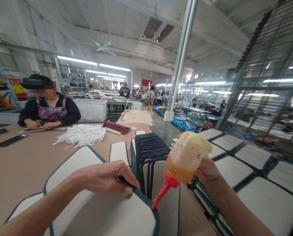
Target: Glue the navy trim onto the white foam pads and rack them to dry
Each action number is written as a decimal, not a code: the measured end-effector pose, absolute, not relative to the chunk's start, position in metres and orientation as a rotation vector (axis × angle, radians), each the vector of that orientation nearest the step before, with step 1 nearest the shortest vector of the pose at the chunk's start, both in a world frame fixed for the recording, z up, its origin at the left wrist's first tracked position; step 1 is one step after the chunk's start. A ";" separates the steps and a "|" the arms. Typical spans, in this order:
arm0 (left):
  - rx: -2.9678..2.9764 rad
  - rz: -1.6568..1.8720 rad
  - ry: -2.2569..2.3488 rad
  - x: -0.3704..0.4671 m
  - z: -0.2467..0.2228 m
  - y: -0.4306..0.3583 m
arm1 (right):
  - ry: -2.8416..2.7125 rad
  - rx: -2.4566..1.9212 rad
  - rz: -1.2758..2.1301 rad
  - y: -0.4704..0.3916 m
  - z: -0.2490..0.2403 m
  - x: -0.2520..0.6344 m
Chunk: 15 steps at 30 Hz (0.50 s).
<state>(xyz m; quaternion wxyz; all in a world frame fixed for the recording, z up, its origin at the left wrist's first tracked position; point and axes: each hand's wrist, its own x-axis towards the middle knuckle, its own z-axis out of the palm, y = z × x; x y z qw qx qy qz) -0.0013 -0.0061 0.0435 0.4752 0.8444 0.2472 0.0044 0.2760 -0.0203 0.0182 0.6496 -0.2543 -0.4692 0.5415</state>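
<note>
My left hand point(109, 178) pinches the dark-edged rim of a pale flat panel point(104, 213) with rounded corners, thumb on its face. My right hand point(206, 170) is wrapped round a squeeze bottle point(185, 157) of amber liquid, tipped downward. The bottle's red nozzle point(163, 188) meets the dark border near the panel's right corner. Just beyond stands a row of upright dark-edged panels point(150, 144), packed closely together. Another pale panel point(72, 167) lies partly under my left forearm.
Across the brown table point(11, 173) sits a co-worker point(50, 109), hands on a strip. White strips point(81, 134) lie heaped beside a reddish-brown bundle point(117, 127). More pale panels point(257, 177) are laid out at right. A metal post point(179, 62) rises beyond the table.
</note>
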 end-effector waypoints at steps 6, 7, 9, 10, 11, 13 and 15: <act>2.091 0.080 0.627 -0.007 0.041 -0.005 | -1.025 -0.587 1.154 -0.029 0.016 0.281; 2.096 0.104 0.644 -0.008 0.041 -0.005 | -1.004 -0.595 1.117 -0.030 0.013 0.283; 2.095 0.157 0.683 -0.010 0.039 -0.006 | -0.960 -0.608 1.045 -0.034 0.006 0.287; 2.089 0.182 0.705 -0.012 0.038 -0.006 | -0.944 -0.612 1.021 -0.037 0.002 0.289; 2.076 0.202 0.728 -0.013 0.037 -0.007 | -0.940 -0.621 1.008 -0.039 -0.003 0.291; 2.059 0.230 0.777 -0.015 0.035 -0.008 | -0.947 -0.621 0.986 -0.042 -0.009 0.292; 2.056 0.260 0.827 -0.018 0.032 -0.008 | -0.949 -0.592 0.957 -0.044 -0.012 0.290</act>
